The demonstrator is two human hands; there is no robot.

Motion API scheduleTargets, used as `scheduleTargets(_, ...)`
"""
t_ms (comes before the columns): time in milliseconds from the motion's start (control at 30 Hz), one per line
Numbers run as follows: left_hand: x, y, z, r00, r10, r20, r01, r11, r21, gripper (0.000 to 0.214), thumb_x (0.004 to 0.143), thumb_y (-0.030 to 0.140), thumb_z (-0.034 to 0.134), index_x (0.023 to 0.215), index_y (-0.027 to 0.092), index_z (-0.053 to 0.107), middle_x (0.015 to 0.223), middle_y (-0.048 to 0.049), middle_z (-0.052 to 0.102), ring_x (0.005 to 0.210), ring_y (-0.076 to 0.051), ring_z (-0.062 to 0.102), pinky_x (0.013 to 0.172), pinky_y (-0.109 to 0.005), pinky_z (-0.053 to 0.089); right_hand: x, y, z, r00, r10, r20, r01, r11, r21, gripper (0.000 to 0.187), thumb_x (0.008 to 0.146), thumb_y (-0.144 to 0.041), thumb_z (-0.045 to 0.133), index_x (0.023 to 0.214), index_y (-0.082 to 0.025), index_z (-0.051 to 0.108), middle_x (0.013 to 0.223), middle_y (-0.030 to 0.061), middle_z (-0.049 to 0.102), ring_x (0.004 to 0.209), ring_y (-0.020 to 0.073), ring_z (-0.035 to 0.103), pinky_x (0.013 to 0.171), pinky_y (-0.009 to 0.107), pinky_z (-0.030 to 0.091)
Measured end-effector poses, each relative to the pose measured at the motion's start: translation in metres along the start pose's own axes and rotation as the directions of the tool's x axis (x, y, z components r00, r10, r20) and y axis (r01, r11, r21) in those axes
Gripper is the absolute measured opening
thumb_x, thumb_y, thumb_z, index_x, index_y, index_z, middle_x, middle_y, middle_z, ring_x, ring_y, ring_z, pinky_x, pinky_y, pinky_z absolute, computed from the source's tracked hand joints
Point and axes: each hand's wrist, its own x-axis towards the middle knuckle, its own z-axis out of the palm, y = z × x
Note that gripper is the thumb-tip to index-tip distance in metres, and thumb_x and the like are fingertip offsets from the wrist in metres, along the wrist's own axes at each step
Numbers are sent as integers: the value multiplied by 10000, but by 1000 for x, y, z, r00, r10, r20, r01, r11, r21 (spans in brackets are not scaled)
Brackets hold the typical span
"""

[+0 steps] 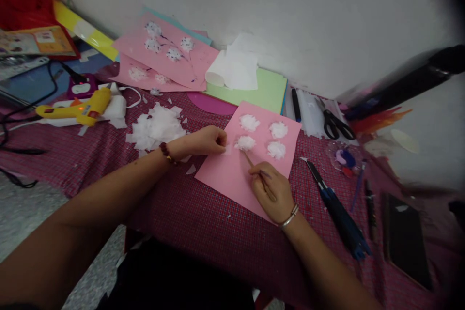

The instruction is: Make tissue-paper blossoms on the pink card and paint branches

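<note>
A pink paper sheet (pixel 236 169) lies on the checked red tablecloth (pixel 203 223) in front of me, with several white tissue puffs (pixel 278 129) stuck on its upper half. My right hand (pixel 274 191) is closed round a thin brush (pixel 250 161), whose tip touches the lower left puff (pixel 245 143). My left hand (pixel 207 140) rests at the sheet's left edge with its fingers curled, pinching a small white scrap (pixel 227 149) beside that puff.
A pile of torn white tissue (pixel 156 128) lies left of the sheet, a yellow glue gun (pixel 80 109) further left. Finished pink sheets (pixel 165 53), green paper (pixel 261 89), scissors (pixel 336 123), blue pens (pixel 341 213) and a black phone (pixel 405 240) surround the work.
</note>
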Motion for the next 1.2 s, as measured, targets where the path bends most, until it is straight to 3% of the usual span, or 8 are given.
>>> scheduleTargets(133,1,-2,2,995,4,-98,-9,999,-49,52,621,128,519,612,149,472,574,28,449,529,-70,371,481,-217,250,-3,2,0,999,14,-51,-12,1000,29,190,813,-68,451,888,-199,566,820,27,594,721,148,583,682,293,471)
scheduleTargets(267,1,1,6,981,14,-193,-35,994,-106,104,622,125,512,716,124,559,636,7,528,575,-82,434,512,-208,297,-3,4,1,996,53,-78,-50,998,42,208,812,-59,450,887,-207,575,819,19,597,727,145,584,686,288,468)
scheduleTargets(400,-2,7,9,989,120,-81,-128,986,-106,188,670,140,485,788,120,630,704,-22,617,637,-97,497,572,-215,349,-2,4,-1,992,67,-103,-59,995,83,201,816,-65,447,857,-205,585,801,13,595,723,144,583,679,286,465)
scheduleTargets(600,-1,3,8,975,217,49,-215,976,-40,162,672,133,493,753,131,633,715,-15,628,631,-91,513,580,-207,368,-3,3,-5,990,114,-84,-97,978,182,197,819,-78,448,802,-203,599,749,-7,592,652,123,560,615,265,451)
scheduleTargets(833,1,1,7,978,200,53,-198,980,-31,174,668,124,472,749,128,627,718,-25,633,633,-96,516,587,-217,376,2,2,-2,994,94,-52,-84,981,177,179,830,-108,445,839,-210,592,774,-2,583,686,133,567,636,280,453)
scheduleTargets(1200,2,3,9,981,183,63,-182,983,-13,176,646,120,466,745,124,611,713,-26,610,641,-104,512,600,-222,369,6,1,4,998,65,-20,-65,998,18,191,825,-80,426,881,-207,558,823,23,584,716,147,570,681,298,460)
